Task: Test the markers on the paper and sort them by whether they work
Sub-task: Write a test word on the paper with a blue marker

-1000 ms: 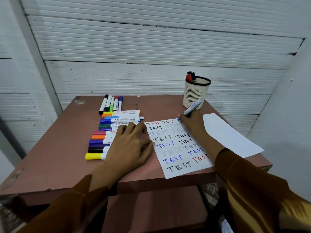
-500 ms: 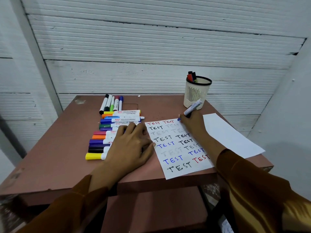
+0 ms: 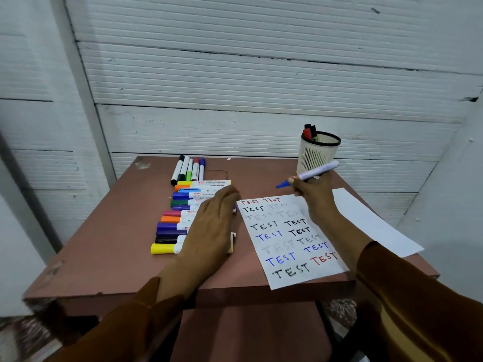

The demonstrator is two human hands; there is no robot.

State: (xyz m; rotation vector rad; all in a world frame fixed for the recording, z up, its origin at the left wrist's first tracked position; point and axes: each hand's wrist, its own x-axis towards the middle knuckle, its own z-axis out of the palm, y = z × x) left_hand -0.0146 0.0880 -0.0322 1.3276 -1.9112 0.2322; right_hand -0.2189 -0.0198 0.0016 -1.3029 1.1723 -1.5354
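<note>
Now your right hand [image 3: 312,197] grips a white marker with an uncovered blue tip [image 3: 308,175], fingers curled round its barrel. The tip points to the left and is raised over the brown table [image 3: 109,246], just beyond the far edge of the white paper sheet with "TEST" written many times in red, black and blue [image 3: 290,244]. Some of these words are very pale.

Your left hand [image 3: 211,228] is flat with straight fingers and holds nothing. It lies over the right ends of the row of capped coloured markers [image 3: 172,226], so their right ends are hidden from you; whether the palm touches them I cannot tell. At the far end of this row, a small group of markers with black, green, red and blue caps [image 3: 188,169] lies pointing away from you.

To the far right stands a white slotted pen cup with a black rim [image 3: 317,152], with several markers inside, just behind the marker in your hand. A second, blank white sheet [image 3: 371,220] lies at the right, partly under your right forearm.
</note>
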